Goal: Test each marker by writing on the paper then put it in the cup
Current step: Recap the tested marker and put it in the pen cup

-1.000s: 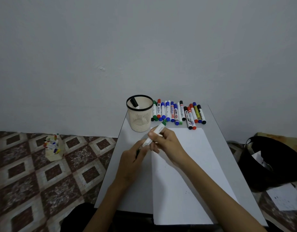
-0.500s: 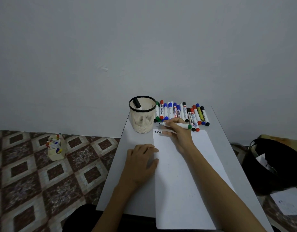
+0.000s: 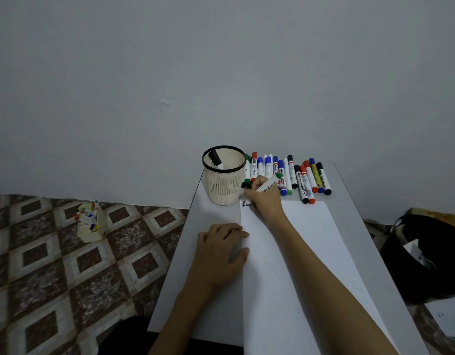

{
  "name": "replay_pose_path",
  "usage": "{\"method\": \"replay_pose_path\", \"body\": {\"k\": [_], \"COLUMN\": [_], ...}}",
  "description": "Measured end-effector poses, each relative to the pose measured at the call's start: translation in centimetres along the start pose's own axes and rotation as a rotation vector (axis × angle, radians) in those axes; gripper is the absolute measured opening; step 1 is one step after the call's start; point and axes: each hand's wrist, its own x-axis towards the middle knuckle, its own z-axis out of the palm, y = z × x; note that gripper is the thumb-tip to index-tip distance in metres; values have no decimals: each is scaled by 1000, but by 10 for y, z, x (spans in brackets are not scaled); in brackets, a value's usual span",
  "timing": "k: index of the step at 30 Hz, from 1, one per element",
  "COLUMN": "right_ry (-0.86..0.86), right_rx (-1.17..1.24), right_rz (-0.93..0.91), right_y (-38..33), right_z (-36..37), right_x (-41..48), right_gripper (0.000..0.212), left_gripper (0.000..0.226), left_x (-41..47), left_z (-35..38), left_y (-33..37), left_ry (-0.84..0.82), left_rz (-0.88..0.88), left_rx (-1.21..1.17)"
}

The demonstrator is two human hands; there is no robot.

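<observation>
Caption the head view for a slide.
Right hand holds a green marker to the paper; left hand rests flat on its edge, cup alongside.

A plain pale grey wall [image 3: 221, 60] fills the far half of the view, with one small chipped mark [image 3: 165, 101] left of centre. At the left, the floor [image 3: 42, 278] is tiled in brown and cream diamonds. On it, near the wall and well apart from the grey table [image 3: 216, 213], stands a small cream box [image 3: 91, 234] stuffed with colourful pens [image 3: 86, 216]. Right of the table sits a black bag [image 3: 431, 272], its mouth open, with crumpled white paper [image 3: 413, 248] inside. Nearer, at the right edge, a white sheet [image 3: 446, 319] with faint dark marks lies on the floor.
</observation>
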Motion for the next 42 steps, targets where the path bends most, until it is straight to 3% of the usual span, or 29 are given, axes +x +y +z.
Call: {"method": "replay_pose_path", "body": {"k": [17,22,29,42], "right_ry": [-3,2,-29,25], "right_rx": [-173,-91,-185,-187], "right_rz": [-108,-133,-136,-168], "right_y": [6,5,5,6], "right_z": [2,-2,1,-1], "right_x": [0,1,0,-1], "right_gripper": [24,32,25,30], "left_gripper": [42,40,42,38], "left_x": [0,0,0,0], "left_z": [0,-1,1,0], "left_y": [-1,0,-1,0], "left_ry": [-17,-18,-30,-7], "left_rz": [-18,-25,-30,-26], "left_rx": [-17,-20,-18,-22]}}
